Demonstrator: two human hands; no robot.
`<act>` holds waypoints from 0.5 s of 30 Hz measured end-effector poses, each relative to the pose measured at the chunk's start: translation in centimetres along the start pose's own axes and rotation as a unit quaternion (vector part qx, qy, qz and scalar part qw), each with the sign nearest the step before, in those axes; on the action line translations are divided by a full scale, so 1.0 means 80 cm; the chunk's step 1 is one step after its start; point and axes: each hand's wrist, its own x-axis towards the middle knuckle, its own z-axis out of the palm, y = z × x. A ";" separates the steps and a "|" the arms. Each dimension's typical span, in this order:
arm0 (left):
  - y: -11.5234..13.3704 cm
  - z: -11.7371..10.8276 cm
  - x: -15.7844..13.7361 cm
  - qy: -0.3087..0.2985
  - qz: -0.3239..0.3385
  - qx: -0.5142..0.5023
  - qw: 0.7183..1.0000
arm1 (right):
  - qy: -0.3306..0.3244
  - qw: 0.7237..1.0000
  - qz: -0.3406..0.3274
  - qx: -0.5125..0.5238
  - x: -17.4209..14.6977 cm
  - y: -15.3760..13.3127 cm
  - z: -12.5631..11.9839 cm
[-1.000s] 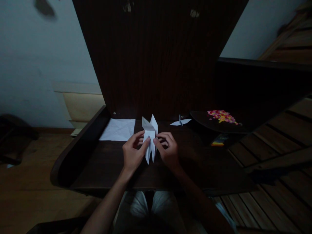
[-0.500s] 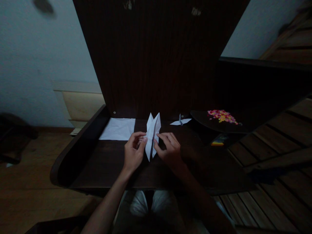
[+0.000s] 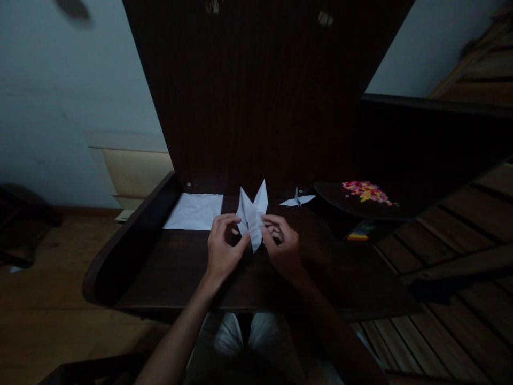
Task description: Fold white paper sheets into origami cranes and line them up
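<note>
Between my two hands a folded white paper (image 3: 254, 216) is held upright above the dark desk (image 3: 180, 267), with two pointed flaps spread in a V at the top and a single point below. My left hand (image 3: 224, 240) pinches its left edge between thumb and fingers. On the right edge, the thumb and fingertips of my right hand (image 3: 281, 243) are closed on the paper too. A small finished origami crane (image 3: 297, 201) with spread wings stands on the desk to the right, near the back panel.
White paper sheets (image 3: 194, 211) lie at the desk's back left. On the curved shelf (image 3: 340, 206) at the right sits a pile of small pink, red and yellow pieces (image 3: 366, 191). A raised side board (image 3: 132, 235) bounds the desk's left end.
The two top points of the folded paper have spread wider apart, and its lower end now shows one point rather than two. Both hands have shifted slightly on its edges.
</note>
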 end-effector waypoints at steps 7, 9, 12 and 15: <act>-0.004 -0.001 0.000 0.020 -0.012 0.005 1.000 | -0.023 0.996 0.043 0.075 0.000 0.004 0.003; -0.006 -0.003 0.002 0.024 -0.007 0.013 1.000 | -0.032 0.994 0.058 0.090 0.003 0.005 0.002; -0.011 -0.004 0.005 0.004 0.018 0.057 0.998 | -0.067 0.986 0.088 0.121 0.009 0.007 0.000; -0.015 -0.003 0.010 -0.022 0.024 0.067 0.997 | -0.102 0.972 0.126 0.168 0.017 0.009 0.000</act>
